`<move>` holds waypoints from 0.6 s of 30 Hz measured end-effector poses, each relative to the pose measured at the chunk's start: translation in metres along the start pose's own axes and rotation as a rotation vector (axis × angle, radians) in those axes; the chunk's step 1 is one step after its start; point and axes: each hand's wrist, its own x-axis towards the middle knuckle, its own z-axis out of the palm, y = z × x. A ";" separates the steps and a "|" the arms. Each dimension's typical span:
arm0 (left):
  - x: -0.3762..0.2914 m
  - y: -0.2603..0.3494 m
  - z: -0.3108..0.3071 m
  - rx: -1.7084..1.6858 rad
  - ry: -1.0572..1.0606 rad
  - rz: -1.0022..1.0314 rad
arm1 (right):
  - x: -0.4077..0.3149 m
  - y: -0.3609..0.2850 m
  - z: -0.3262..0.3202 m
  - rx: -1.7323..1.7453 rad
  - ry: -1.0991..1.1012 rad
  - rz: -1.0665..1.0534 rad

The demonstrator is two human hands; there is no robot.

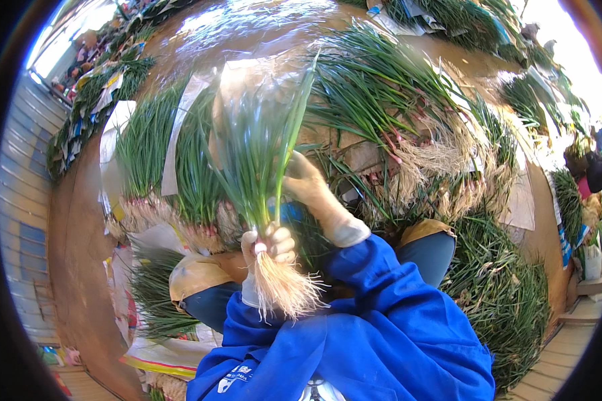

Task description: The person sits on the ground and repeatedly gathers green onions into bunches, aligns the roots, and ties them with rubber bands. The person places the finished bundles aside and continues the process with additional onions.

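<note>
My left hand (pixel 269 243) is closed around the white stems of a bunch of green onions (pixel 261 165), its pale roots (pixel 286 285) hanging towards me and its leaves fanned away. My right hand (pixel 301 175) is at the right side of the leaves, by one broad leaf that stands apart; whether its fingers pinch that leaf cannot be told. Beyond and to the right lies a loose heap of green onions (pixel 376 95) with reddish stem bases and long roots. Sorted rows of green onions (pixel 148 145) lie to the left, with pale strips (pixel 183 130) between them.
Trimmed leaves are piled (pixel 496 295) at my right side. A woven sack (pixel 165 351) and more greens (pixel 160 290) lie at my left. More rows of greens (pixel 446 25) stand farther off, across the brown floor (pixel 80 250). A corrugated wall (pixel 25 200) rises at far left.
</note>
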 end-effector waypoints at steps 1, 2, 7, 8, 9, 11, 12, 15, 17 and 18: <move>0.000 0.000 0.001 -0.004 -0.018 -0.020 | 0.007 0.001 0.006 0.161 -0.026 0.044; 0.001 0.002 0.001 -0.018 -0.026 -0.025 | 0.012 0.001 0.009 0.211 0.127 0.171; 0.000 0.009 -0.002 0.046 -0.262 -0.045 | 0.001 -0.006 -0.062 0.004 0.434 0.000; -0.001 0.006 -0.005 0.024 -0.114 0.114 | -0.010 -0.009 -0.079 -0.029 0.414 0.072; 0.000 0.006 -0.006 0.148 -0.012 0.155 | -0.019 -0.013 -0.093 -0.044 0.354 0.062; 0.002 -0.006 -0.013 0.328 0.206 0.294 | -0.047 -0.024 -0.107 -0.508 -0.040 0.336; 0.005 -0.007 -0.016 0.413 0.204 0.239 | -0.062 -0.028 -0.105 -0.781 -0.060 0.201; 0.018 -0.019 -0.025 0.536 0.275 0.180 | -0.093 -0.048 -0.094 -0.699 0.033 0.148; 0.025 -0.023 -0.028 0.593 0.265 0.120 | -0.106 -0.064 -0.084 -0.247 0.090 0.281; 0.027 -0.027 -0.030 0.548 0.274 0.105 | -0.110 -0.070 -0.078 -0.377 0.078 0.269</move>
